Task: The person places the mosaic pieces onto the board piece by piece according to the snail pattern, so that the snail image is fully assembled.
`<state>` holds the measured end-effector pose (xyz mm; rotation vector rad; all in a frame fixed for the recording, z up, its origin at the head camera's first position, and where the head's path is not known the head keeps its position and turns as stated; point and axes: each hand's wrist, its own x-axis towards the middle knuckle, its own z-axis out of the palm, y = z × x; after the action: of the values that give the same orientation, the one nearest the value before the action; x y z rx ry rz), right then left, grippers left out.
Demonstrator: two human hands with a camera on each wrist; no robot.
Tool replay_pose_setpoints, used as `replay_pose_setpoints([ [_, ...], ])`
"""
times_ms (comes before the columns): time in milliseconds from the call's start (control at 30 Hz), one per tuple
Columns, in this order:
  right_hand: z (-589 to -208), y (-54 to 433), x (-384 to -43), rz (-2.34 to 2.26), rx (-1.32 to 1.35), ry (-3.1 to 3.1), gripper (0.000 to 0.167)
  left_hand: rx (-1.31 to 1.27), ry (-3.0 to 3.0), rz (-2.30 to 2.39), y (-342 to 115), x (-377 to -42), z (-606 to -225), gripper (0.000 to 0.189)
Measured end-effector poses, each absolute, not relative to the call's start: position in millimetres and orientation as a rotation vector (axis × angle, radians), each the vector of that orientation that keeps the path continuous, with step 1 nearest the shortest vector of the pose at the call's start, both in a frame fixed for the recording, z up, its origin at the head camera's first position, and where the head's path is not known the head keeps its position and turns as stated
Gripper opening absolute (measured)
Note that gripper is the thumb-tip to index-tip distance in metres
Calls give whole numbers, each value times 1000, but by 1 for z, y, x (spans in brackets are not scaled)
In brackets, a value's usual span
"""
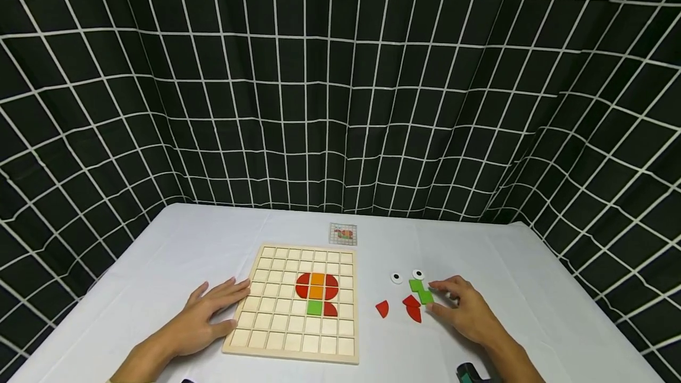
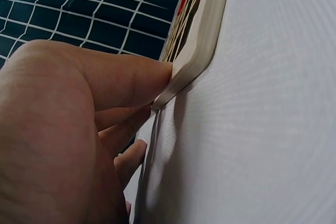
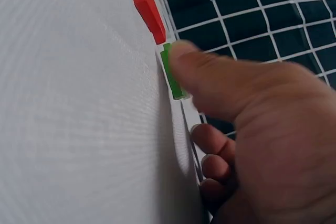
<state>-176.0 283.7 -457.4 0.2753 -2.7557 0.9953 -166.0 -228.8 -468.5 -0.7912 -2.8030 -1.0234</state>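
My left hand (image 1: 199,321) lies at the left edge of the wooden grid board (image 1: 289,358), fingers spread. In the left wrist view, its thumb (image 2: 131,77) touches the board's rim near a corner. On the board are red quarter-circles (image 1: 331,286), orange squares (image 1: 316,292) and a green square (image 1: 314,308). On the right, my right hand (image 1: 470,312) has thumb and index finger apart around a loose green square (image 1: 425,297). A second green square (image 1: 415,285) adjoins it. The right wrist view has the thumb (image 3: 197,69) over the green piece, hiding the index fingertip.
Loose red quarter-circles (image 1: 382,309) lie between board and right hand, two of them overlapping (image 1: 414,313). Two white eye discs (image 1: 396,278) sit behind them. A small picture card (image 1: 343,234) is beyond the board. A dark object (image 1: 467,373) shows at the front edge by the right forearm.
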Motion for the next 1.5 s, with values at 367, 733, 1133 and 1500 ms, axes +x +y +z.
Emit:
replay_pose_setpoints([
  [367,-461,282,-179,910,274,-2800,24,-775,-2824,-1051,-229,-165,-467,55],
  [733,-460,282,-177,894,203,-2578,22,-807,-2796,-1034,-225,-169,-464,54],
  [1133,-438,239,-174,1114,308,-2477,19,-804,-2781,-1009,-229,-164,-469,54],
  [1500,-425,176,-181,1184,484,-2438,19,-805,-2774,-1024,-230,-166,-470,53],
])
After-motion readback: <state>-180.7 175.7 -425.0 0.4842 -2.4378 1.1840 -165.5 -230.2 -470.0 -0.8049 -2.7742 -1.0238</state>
